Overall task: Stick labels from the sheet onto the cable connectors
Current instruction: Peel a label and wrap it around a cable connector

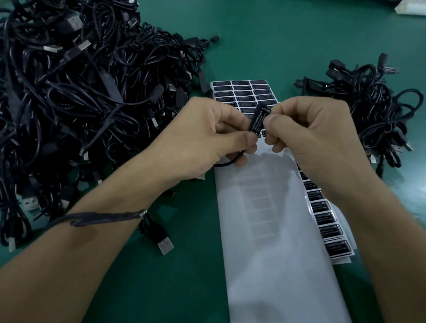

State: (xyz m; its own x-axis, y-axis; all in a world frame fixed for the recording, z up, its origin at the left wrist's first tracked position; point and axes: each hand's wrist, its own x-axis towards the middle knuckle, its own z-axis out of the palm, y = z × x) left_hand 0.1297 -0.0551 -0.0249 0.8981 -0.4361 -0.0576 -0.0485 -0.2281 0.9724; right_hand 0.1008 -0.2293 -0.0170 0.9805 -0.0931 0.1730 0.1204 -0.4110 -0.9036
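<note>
Table: green work surface that carries everything below.
Large cable pile: black tangle filling the far left. Bare plugs show, and it is judged to be the stock not yet labelled.
Label sheet: long white backing in the centre, running from near to far. Its near part is stripped to empty outlines, while rows of black labels remain at the far end.
Second sheet: lies partly under the first on the right, with a column of black labels showing.
Small cable pile: on the right, probably the finished pieces.
Left hand: thumb and fingers pinch the near end of the connector. Its cable loops out beneath the palm.
Right hand: thumb and forefinger pinch the label against the connector's far end.
Connector: slim black bar held tilted above the label sheet, between the two hands.
Label: already lying along the connector's upper face.
Step in hand: judged to be seating the label, with peeling finished.
Next move: calls for firm rubbing along the full length with the edges square, then setting the cable aside to the right.
Writing: "LED CONTROLLER" in white on the label. "CONTROLLER" repeats on the second sheet, and the smaller print is unreadable.
</note>
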